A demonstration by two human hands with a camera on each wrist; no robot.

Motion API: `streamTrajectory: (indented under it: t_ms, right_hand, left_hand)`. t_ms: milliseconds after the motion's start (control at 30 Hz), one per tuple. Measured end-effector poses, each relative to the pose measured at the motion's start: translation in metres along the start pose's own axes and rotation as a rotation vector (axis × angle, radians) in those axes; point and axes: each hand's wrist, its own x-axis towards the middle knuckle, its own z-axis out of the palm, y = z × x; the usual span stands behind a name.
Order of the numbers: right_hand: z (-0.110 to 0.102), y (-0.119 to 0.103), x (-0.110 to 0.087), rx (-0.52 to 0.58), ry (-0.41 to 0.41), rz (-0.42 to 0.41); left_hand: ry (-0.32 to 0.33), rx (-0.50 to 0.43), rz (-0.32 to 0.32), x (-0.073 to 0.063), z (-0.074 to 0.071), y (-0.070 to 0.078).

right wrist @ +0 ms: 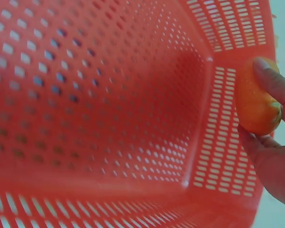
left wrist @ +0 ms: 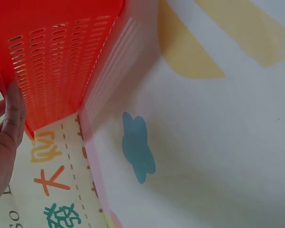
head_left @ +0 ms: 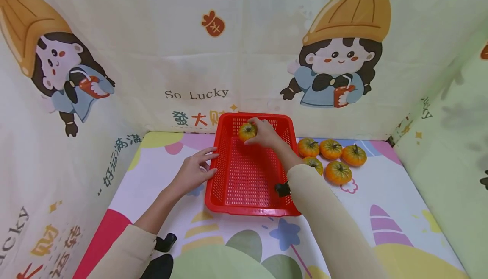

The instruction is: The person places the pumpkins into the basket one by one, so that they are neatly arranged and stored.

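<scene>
Pumpkin, small and orange with greenish markings round its stem, is in the grasp of the right hand, pinched between thumb and fingers over the far end of a red basket. Seen from the right wrist, it is in front of the slotted end wall, close to the rim; whether it touches that wall I cannot tell. The left hand is at the basket's left side, its fingers loosely extended and resting against the edge rather than clenched.

Five more pumpkins lie just to the right of the basket, three in a farther row and two nearer, one of them partly covered by the right sleeve. They share a table printed with coloured shapes, on which the basket stands. The left sleeve is the same pale beige, and a small black object shows at each cuff. Behind everything hangs a cream cloth with cartoon figures in orange hats, the words "So Lucky" and Chinese characters
</scene>
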Motion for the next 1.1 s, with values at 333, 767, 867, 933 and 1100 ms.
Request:
streamTrajectory:
  t_ms: [333, 767, 867, 933, 1100]
  right_hand:
    - [0.033, 0.006, 0.01, 0.064, 0.023, 0.08]
    - [0.055, 0.013, 0.017, 0.107, 0.047, 0.116]
    - [0.058, 0.012, 0.017, 0.108, 0.053, 0.134]
    - [0.06, 0.012, 0.017, 0.107, 0.054, 0.14]
    - [0.063, 0.012, 0.019, 0.096, 0.065, 0.156]
  left_hand:
    - [-0.004, 0.007, 0.004, 0.0, -0.001, 0.0]
    - [-0.006, 0.014, 0.012, 0.0, 0.001, 0.0]
    - [-0.011, 0.012, 0.01, -0.001, 0.001, -0.001]
    - [-0.008, 0.008, 0.007, -0.001, 0.001, -0.002]
    - [-0.002, 0.003, 0.009, 0.0, 0.001, -0.002]
